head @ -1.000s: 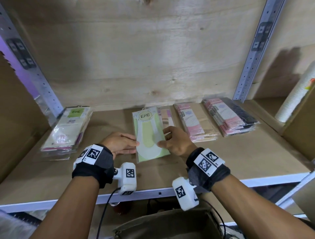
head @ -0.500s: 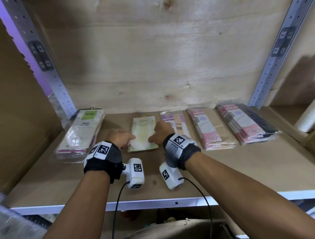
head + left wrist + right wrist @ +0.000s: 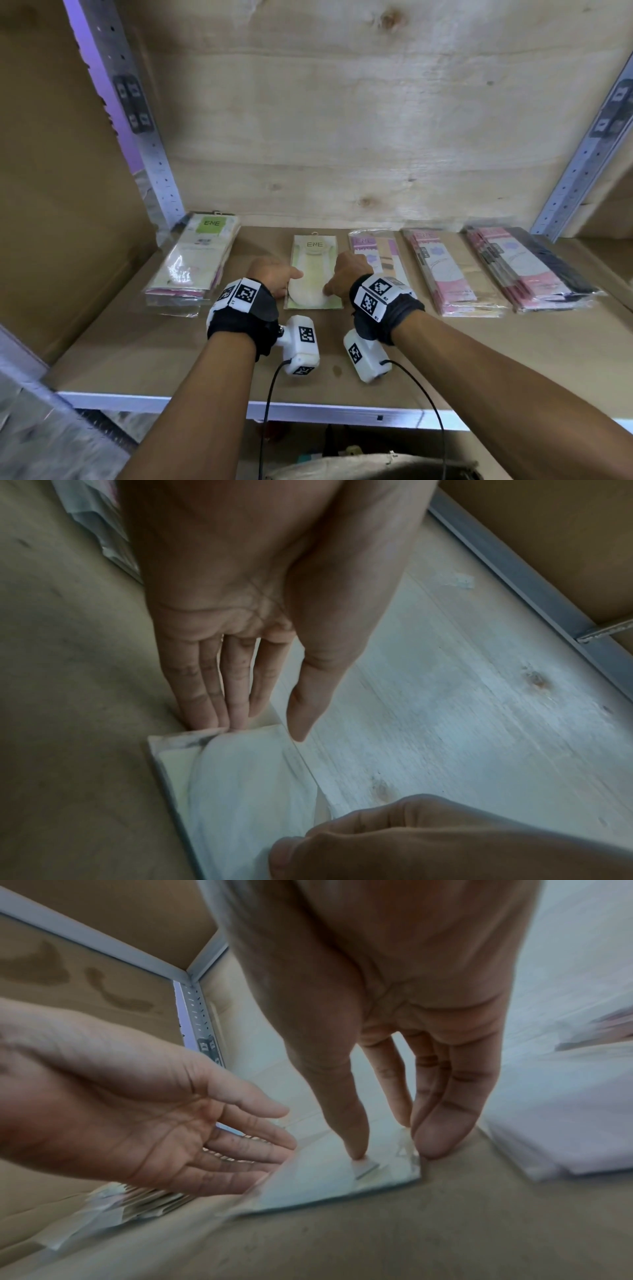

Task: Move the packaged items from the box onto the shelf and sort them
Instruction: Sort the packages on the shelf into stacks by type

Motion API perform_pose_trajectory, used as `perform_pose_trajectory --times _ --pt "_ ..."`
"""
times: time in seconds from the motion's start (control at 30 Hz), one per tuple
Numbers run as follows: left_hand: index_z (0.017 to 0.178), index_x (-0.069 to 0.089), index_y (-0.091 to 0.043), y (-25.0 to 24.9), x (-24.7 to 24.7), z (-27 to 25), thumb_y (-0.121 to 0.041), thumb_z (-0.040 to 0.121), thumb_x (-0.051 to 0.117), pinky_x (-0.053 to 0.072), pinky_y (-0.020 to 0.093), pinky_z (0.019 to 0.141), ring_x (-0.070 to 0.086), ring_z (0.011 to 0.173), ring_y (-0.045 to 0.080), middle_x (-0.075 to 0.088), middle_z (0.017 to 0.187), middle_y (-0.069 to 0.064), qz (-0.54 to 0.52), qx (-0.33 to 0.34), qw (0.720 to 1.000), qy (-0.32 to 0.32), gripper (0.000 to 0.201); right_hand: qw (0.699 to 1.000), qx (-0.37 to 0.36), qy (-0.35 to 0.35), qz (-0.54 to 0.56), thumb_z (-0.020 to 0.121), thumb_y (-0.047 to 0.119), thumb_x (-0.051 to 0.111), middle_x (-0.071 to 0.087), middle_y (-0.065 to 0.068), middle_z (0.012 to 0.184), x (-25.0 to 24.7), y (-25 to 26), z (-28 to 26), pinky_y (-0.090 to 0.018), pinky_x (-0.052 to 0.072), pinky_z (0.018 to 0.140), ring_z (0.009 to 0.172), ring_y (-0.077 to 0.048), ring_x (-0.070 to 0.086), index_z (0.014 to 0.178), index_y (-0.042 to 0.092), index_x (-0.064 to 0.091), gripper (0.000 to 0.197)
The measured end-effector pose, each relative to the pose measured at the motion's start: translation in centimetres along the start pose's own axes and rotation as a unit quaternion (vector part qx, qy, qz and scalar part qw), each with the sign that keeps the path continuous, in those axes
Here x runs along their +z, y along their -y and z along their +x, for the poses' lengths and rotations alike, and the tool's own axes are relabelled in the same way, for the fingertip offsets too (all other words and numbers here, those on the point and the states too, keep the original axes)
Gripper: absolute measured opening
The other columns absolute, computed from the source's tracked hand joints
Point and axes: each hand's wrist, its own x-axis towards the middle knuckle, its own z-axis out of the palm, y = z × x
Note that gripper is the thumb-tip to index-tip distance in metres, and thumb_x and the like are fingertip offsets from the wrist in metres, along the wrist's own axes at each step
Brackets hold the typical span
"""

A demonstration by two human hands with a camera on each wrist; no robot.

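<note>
Pale green flat plastic-wrapped packet (image 3: 313,274) with a round ENE label is laid flat on the brown board shelf (image 3: 164,346), between the clear-wrapped stack of green-labelled packets (image 3: 195,260) and the pink-purple packet (image 3: 380,253). Left hand (image 3: 274,277) is held straight-fingered against its left edge. Right hand (image 3: 344,274) is set at its right edge, thumb pressed on top, nothing gripped. Risk: the slick wrap could be skewed, or slid into the purple neighbour, if one side is pushed harder.

Your pale green flat packet (image 3: 313,274) shows a beige round label (image 3: 315,245), your clear-wrapped packet stack (image 3: 195,263) a green square (image 3: 212,223), your black fabric wristbands (image 3: 239,320) black-and-white checks
</note>
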Motion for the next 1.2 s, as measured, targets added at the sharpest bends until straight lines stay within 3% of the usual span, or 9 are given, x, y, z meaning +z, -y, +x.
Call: perform_pose_trajectory --times 0.23,0.37,0.57,0.67,0.77,0.93,1.0,1.1,1.2 --pt "0.100 0.070 -0.003 0.3 -0.5 0.1 -0.014 0.080 0.077 0.058 0.032 0.079 0.070 0.100 0.029 0.072 0.108 0.017 -0.011 -0.001 1.000 0.019 0.024 1.000 -0.002 0.021 0.004 0.077 0.021 0.081 0.059 -0.013 0.111 -0.1 -0.2 0.2 -0.030 0.051 0.071 0.085 -0.023 0.055 0.113 0.002 0.059 0.045" --pt "0.081 0.067 -0.015 0.2 -1.3 -0.6 -0.020 0.077 0.079 0.057 0.036 0.085 0.068 0.089 0.024 0.073 0.104 0.015 -0.001 0.024 1.000 0.003 0.014 1.000 -0.008 0.014 0.004 0.082 0.021 0.075 0.056 -0.013 0.121 -0.5 -0.2 0.0 -0.029 0.047 0.072 0.098 -0.026 0.059 0.121 0.004 0.056 0.046" --pt "0.093 0.075 -0.021 -1.8 -6.0 -2.8 -0.022 0.081 0.071 0.049 0.035 0.101 0.065 0.106 0.025 0.073 0.109 0.002 0.063 0.144 0.977 -0.145 0.013 0.997 -0.069 -0.035 0.016 0.089 0.024 0.062 0.056 -0.011 0.134 -1.0 1.4 0.3 -0.034 0.045 0.094 0.121 -0.029 0.053 0.123 0.008 0.061 0.038" --pt "0.103 0.077 -0.016 -2.4 -9.2 -3.4 -0.015 0.085 0.062 0.050 0.038 0.098 0.065 0.105 0.034 0.073 0.112 0.008 0.052 0.195 0.952 -0.231 0.023 0.990 -0.094 -0.001 0.107 0.087 0.023 0.065 0.057 -0.015 0.135 -0.3 3.5 0.6 -0.042 0.049 0.101 0.102 -0.023 0.056 0.114 0.015 0.064 0.028" --pt "0.116 0.072 -0.011 -1.4 -12.7 -3.1 -0.016 0.087 0.063 0.046 0.034 0.100 0.061 0.114 0.033 0.067 0.125 0.012 0.110 0.164 0.940 -0.278 0.031 0.979 -0.102 0.029 0.176 0.087 0.016 0.066 0.068 -0.010 0.097 1.1 5.9 0.9 -0.048 0.057 0.088 0.084 -0.026 0.066 0.103 0.010 0.065 0.018" --pt "0.117 0.066 -0.006 -0.1 -16.6 -3.1 -0.020 0.088 0.058 0.042 0.031 0.078 0.062 0.103 0.036 0.066 0.118 0.018 0.211 0.097 0.952 -0.199 0.033 0.947 -0.090 0.064 0.301 0.089 0.004 0.060 0.063 -0.008 0.077 3.1 10.4 0.6 -0.032 0.061 0.063 0.064 -0.022 0.066 0.122 -0.001 0.056 0.034" --pt "0.115 0.066 -0.004 0.1 -17.2 -3.3 -0.024 0.087 0.062 0.040 0.030 0.074 0.063 0.098 0.033 0.067 0.117 0.019 0.226 0.091 0.952 -0.184 0.034 0.935 -0.092 0.084 0.333 0.091 0.000 0.056 0.061 -0.009 0.076 4.0 12.0 0.4 -0.036 0.061 0.068 0.066 -0.025 0.065 0.123 -0.006 0.053 0.033" --pt "0.118 0.064 -0.003 0.5 -17.6 -3.6 -0.026 0.089 0.065 0.044 0.033 0.077 0.064 0.102 0.035 0.068 0.115 0.020 0.253 0.096 0.951 -0.150 0.038 0.922 -0.111 0.117 0.351 0.090 -0.003 0.055 0.063 -0.017 0.080 5.1 13.7 -0.4 -0.052 0.059 0.082 0.075 -0.032 0.064 0.092 0.000 0.059 0.005" --pt "0.117 0.062 -0.001 0.7 -17.7 -3.9 -0.025 0.090 0.065 0.046 0.034 0.080 0.063 0.103 0.036 0.069 0.103 0.020 0.256 0.104 0.953 -0.124 0.036 0.918 -0.109 0.132 0.358 0.092 -0.001 0.057 0.065 -0.019 0.088 6.1 14.2 -0.5 -0.047 0.060 0.075 0.068 -0.028 0.065 0.083 0.011 0.053 0.015"
